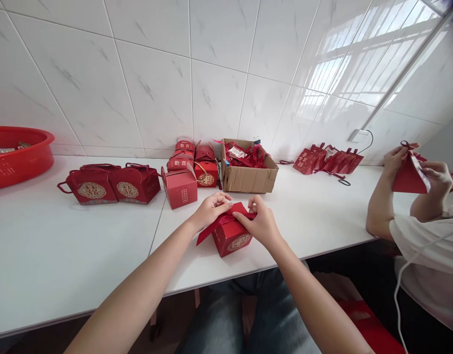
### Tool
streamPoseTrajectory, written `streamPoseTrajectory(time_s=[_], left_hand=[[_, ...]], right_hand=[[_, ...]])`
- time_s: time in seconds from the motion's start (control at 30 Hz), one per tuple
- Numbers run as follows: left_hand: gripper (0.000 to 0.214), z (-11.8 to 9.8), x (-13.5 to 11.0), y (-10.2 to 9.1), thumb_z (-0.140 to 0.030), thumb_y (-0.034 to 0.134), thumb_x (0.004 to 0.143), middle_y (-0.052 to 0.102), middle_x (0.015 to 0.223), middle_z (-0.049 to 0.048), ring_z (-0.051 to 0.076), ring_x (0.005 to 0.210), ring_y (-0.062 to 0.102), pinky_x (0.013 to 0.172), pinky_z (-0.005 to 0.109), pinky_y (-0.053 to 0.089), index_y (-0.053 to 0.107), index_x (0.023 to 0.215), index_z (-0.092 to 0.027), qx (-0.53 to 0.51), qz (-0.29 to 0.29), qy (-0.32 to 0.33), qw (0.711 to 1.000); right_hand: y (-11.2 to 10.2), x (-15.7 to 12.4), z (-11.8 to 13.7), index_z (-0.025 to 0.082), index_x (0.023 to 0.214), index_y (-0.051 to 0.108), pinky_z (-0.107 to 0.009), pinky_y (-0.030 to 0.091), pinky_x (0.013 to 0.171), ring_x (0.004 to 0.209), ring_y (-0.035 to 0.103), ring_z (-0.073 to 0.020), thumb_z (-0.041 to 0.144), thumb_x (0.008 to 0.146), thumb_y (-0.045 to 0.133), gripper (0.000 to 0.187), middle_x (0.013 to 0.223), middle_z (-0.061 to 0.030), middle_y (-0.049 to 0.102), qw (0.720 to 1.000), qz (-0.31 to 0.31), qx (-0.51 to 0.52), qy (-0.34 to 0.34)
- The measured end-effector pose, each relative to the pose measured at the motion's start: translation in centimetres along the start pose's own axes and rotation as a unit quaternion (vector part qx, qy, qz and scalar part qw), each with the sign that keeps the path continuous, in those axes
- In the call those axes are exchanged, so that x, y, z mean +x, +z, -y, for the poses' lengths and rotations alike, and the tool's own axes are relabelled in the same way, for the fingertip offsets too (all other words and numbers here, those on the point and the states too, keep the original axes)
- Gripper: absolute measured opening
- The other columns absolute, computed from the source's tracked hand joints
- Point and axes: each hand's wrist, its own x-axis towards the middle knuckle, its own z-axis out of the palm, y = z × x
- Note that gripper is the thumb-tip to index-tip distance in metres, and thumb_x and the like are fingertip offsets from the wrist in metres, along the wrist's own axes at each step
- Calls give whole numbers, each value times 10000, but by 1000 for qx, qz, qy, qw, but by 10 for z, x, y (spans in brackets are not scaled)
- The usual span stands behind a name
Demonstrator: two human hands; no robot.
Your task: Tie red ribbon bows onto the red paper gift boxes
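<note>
A small red gift box (231, 238) with a gold emblem stands on the white table (64, 246) near its front edge. My left hand (211, 209) is closed on the box's top flap at the left. My right hand (258, 222) pinches the top flap from the right. A loose red flap sticks out to the lower left of the box.
Several finished red boxes (111, 184) stand behind, with more stacked (191, 169) by a cardboard carton (248, 169) of red ribbons. Flat red boxes (327, 160) lie at the back right. A red basin (15, 155) sits far left. Another person at right holds a red box (408, 174).
</note>
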Motion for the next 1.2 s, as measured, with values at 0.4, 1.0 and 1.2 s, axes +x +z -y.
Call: streamPoseTrajectory(time_s=[0.4,1.0,1.2], left_hand=[[139,-16,-10,9,-337,593,823,608,1066,45,201,978,581,856,334,446,644,793,-212,195,-8,104,975],[143,-8,-7,10,-365,647,773,600,1226,66,284,1210,462,1042,472,351,697,726,-240,221,13,82,972],[156,-11,-7,11,-363,644,776,615,1193,71,291,1187,493,1032,459,361,706,711,-235,213,11,69,975]], right_hand=[[-9,7,-4,206,818,475,-201,242,469,459,311,-64,472,746,667,335,505,102,399,947,60,302,86],[-3,7,-14,228,773,392,-189,250,428,427,317,-56,477,667,722,427,527,108,395,907,7,407,109],[-11,6,-16,211,770,448,-204,317,481,473,382,-70,466,740,677,343,559,80,464,927,39,361,95]])
